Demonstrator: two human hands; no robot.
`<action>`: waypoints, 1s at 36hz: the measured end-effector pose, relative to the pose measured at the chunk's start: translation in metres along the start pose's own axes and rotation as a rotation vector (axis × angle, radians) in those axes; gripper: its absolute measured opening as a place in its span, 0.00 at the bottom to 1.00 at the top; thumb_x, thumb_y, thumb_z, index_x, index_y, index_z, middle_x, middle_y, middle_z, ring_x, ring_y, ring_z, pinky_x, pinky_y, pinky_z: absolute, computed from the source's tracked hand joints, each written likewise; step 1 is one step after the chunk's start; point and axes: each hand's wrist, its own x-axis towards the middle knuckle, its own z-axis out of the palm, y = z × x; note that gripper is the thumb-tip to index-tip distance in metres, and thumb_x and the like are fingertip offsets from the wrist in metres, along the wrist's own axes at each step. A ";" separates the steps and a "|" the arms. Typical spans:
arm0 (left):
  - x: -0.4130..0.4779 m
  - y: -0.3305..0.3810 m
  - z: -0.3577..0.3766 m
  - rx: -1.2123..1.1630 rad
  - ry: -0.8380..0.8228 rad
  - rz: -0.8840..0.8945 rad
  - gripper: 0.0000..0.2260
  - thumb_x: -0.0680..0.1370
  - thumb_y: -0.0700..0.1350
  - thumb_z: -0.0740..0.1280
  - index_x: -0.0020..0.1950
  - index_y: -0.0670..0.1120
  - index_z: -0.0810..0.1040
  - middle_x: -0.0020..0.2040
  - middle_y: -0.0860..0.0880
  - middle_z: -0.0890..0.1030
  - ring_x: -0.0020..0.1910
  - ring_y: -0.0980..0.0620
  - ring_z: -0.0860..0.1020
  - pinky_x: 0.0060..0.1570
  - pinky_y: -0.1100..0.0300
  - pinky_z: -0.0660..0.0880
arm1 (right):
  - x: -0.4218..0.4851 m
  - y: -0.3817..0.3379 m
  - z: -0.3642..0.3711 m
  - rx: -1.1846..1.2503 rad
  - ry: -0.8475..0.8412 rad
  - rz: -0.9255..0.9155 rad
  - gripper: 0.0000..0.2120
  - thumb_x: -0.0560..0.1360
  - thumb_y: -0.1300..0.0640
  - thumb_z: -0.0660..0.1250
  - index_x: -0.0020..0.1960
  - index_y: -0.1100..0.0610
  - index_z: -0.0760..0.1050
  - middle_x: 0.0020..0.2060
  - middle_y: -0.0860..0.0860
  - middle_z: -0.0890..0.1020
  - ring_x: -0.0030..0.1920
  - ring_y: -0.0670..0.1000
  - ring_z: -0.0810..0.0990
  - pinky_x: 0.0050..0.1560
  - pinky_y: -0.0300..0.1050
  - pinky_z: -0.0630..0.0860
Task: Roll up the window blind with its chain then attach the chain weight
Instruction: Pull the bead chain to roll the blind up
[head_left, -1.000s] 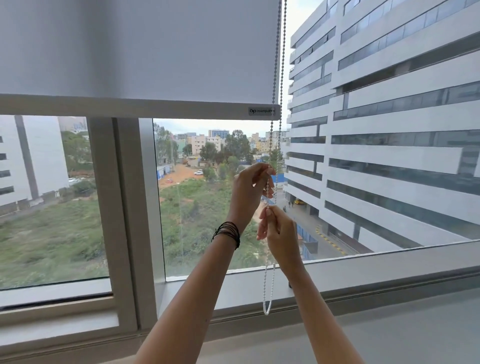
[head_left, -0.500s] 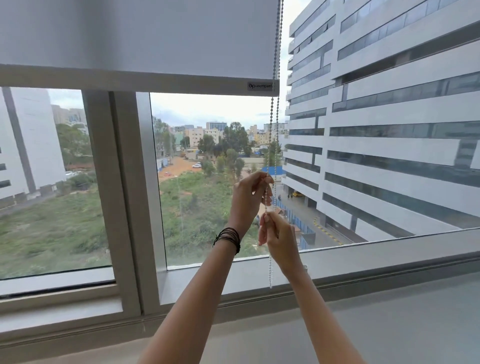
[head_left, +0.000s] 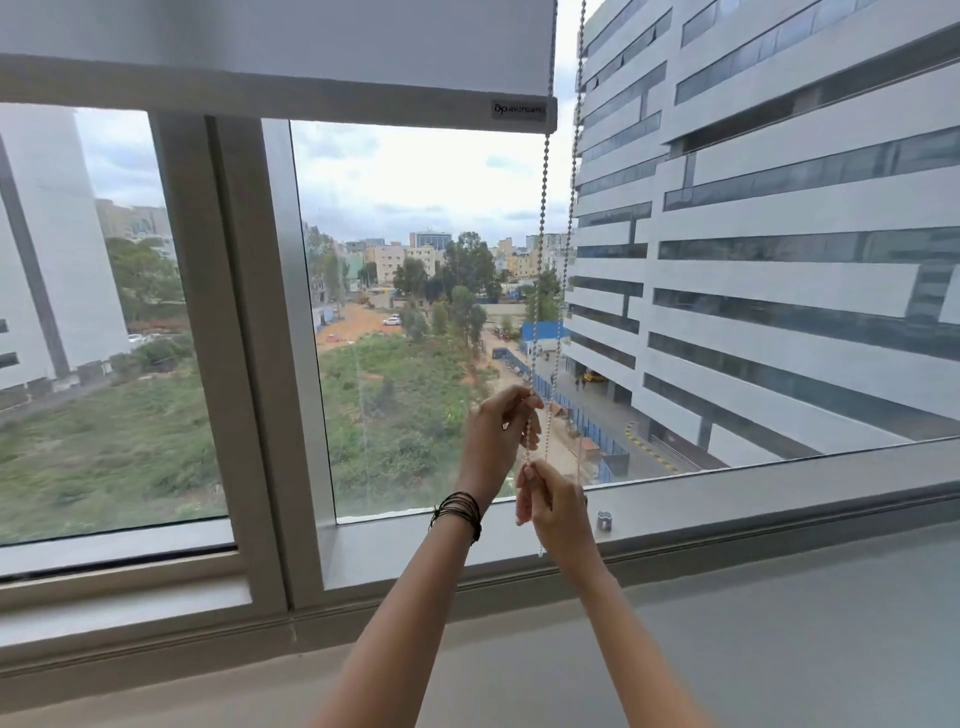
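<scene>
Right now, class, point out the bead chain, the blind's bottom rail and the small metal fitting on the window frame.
bead chain (head_left: 543, 218), head view, left strand above the hands.
blind's bottom rail (head_left: 260, 93), head view, middle of its face.
small metal fitting (head_left: 603, 520), head view, its centre.

Bare forearms; dark corded bracelets (head_left: 457, 512) circle the left wrist.

The blind (head_left: 270, 47) hangs across the top of the window, its bottom bar above the mullion (head_left: 228, 332) at left. The chain (head_left: 540, 260) drops just right of the blind's right edge. The left hand (head_left: 493, 441) sits on the chain above the right hand (head_left: 556, 509). A small fitting (head_left: 603, 520) sits on the frame just right of the right hand.
</scene>
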 end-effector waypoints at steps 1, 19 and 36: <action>-0.003 -0.002 0.001 -0.005 -0.005 -0.010 0.07 0.79 0.35 0.61 0.44 0.42 0.77 0.29 0.52 0.77 0.25 0.55 0.75 0.28 0.66 0.73 | -0.003 0.003 0.001 -0.001 -0.008 0.006 0.15 0.79 0.68 0.55 0.37 0.54 0.69 0.20 0.47 0.73 0.21 0.45 0.73 0.26 0.41 0.72; -0.058 -0.029 0.017 -0.039 -0.018 -0.121 0.08 0.79 0.35 0.62 0.42 0.42 0.78 0.28 0.51 0.78 0.25 0.59 0.75 0.28 0.67 0.73 | -0.053 0.028 0.006 -0.060 -0.080 0.135 0.18 0.79 0.64 0.56 0.35 0.47 0.67 0.20 0.46 0.73 0.21 0.43 0.73 0.26 0.34 0.69; -0.070 -0.023 0.019 -0.060 -0.047 -0.205 0.11 0.79 0.33 0.60 0.40 0.44 0.77 0.29 0.48 0.77 0.26 0.55 0.74 0.30 0.61 0.74 | -0.062 0.027 0.002 -0.065 -0.139 0.175 0.17 0.79 0.65 0.56 0.35 0.50 0.67 0.22 0.48 0.74 0.22 0.43 0.72 0.29 0.37 0.70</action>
